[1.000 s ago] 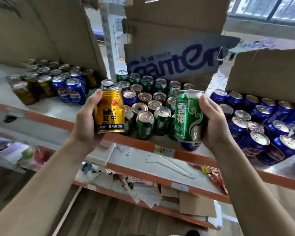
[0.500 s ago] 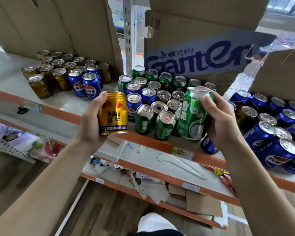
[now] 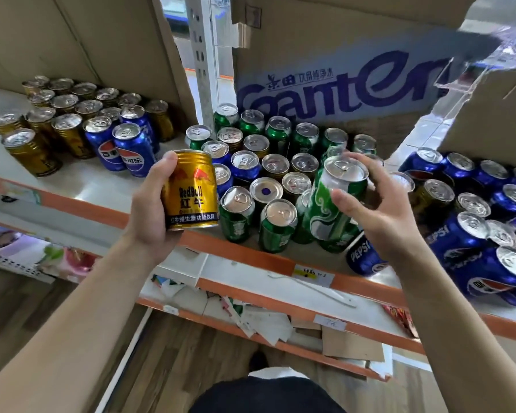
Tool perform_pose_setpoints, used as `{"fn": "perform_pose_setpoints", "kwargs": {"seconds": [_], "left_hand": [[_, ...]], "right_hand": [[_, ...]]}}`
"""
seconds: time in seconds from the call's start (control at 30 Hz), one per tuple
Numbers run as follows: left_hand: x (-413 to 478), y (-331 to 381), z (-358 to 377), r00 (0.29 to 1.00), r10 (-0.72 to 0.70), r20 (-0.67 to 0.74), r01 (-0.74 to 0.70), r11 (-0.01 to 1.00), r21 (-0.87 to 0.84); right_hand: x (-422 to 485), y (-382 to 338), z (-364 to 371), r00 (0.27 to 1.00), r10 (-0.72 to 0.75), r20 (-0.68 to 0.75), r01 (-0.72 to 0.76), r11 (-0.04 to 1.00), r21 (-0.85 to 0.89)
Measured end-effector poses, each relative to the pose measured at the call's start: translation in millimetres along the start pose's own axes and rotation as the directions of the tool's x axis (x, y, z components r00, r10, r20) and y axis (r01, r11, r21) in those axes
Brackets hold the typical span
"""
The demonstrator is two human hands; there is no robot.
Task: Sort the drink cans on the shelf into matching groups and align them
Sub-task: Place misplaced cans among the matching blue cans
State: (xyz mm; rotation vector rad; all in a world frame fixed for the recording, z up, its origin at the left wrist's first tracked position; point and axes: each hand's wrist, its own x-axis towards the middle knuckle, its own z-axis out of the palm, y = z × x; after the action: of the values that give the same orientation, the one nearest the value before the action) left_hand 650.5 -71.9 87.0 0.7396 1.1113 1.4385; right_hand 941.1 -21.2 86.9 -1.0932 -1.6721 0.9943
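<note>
Head cam: since half a second ago the right hand (image 3: 379, 213) has tipped its green can (image 3: 331, 210) and lowered it against the green cans (image 3: 276, 231) at the shelf (image 3: 245, 254) front, thumb and fingers only loosely round it. Left hand (image 3: 149, 213) grips the gold can (image 3: 191, 189) reading "RedBull 红牛", held up left of them. Blue cans (image 3: 459, 242) say PEPSI; the cardboard box (image 3: 325, 93) behind says Ganten.

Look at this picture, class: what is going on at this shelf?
A person is sorting drink cans on a shelf. The left hand grips a gold Red Bull can in front of the shelf; the right hand holds a tilted green can at the front of the green group. Gold cans stand far left, blue Pepsi cans right, with blue strays among the others.
</note>
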Motion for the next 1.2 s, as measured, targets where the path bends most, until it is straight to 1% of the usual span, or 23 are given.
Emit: {"fn": "perform_pose_setpoints", "kwargs": {"seconds": [0.07,0.17,0.33,0.43,0.53,0.57,0.63,0.67,0.7,0.73,0.8,0.87,0.97,1.2], "left_hand": [[1,-8,4,1.000,-0.008,0.017,0.008,1.000,0.013],[4,-16,10,0.999,-0.019,0.035,0.018,0.999,0.036],[2,-22,19,0.999,-0.041,0.010,0.040,0.999,0.030],[0,-23,21,0.999,-0.049,0.010,0.049,0.998,0.043],[-1,-23,21,0.998,-0.050,0.023,0.049,0.998,0.043],[-1,-23,20,0.999,-0.045,0.031,0.044,0.998,0.040],[-2,-25,17,0.998,-0.040,0.046,0.039,0.999,0.033],[-2,-25,15,0.998,-0.042,0.055,0.041,0.999,0.027],[-1,-26,13,0.997,-0.048,0.058,0.047,0.999,0.025],[-1,-28,12,0.997,-0.057,0.059,0.056,0.998,0.027],[-2,-31,10,0.995,-0.075,0.061,0.074,0.997,0.025],[-3,-33,9,0.994,-0.087,0.071,0.086,0.996,0.023],[-6,-34,10,0.991,-0.102,0.090,0.100,0.995,0.022],[-10,-36,13,0.985,-0.126,0.120,0.126,0.992,0.011]], "right_hand": [[-7,8,0,0.999,-0.036,-0.022,0.035,0.998,-0.043],[-13,22,1,0.994,-0.108,-0.014,0.103,0.971,-0.217],[-29,36,2,0.998,-0.067,-0.017,0.053,0.898,-0.436],[-39,47,7,0.995,-0.088,0.038,0.094,0.826,-0.556],[-44,53,10,0.995,-0.093,0.032,0.092,0.767,-0.635],[-44,54,11,0.992,-0.121,0.044,0.119,0.730,-0.673],[-45,56,14,0.981,-0.176,0.085,0.177,0.621,-0.764],[-46,57,15,0.979,-0.183,0.092,0.183,0.580,-0.794],[-46,57,17,0.980,-0.178,0.086,0.173,0.565,-0.807],[-47,56,18,0.984,-0.162,0.075,0.155,0.572,-0.806],[-47,52,18,0.993,-0.092,0.067,0.109,0.602,-0.791],[-45,47,17,0.996,-0.032,0.088,0.090,0.582,-0.808],[-40,42,15,0.991,-0.044,0.128,0.132,0.518,-0.845],[-38,39,4,0.979,-0.058,0.195,0.198,0.482,-0.853]]}}
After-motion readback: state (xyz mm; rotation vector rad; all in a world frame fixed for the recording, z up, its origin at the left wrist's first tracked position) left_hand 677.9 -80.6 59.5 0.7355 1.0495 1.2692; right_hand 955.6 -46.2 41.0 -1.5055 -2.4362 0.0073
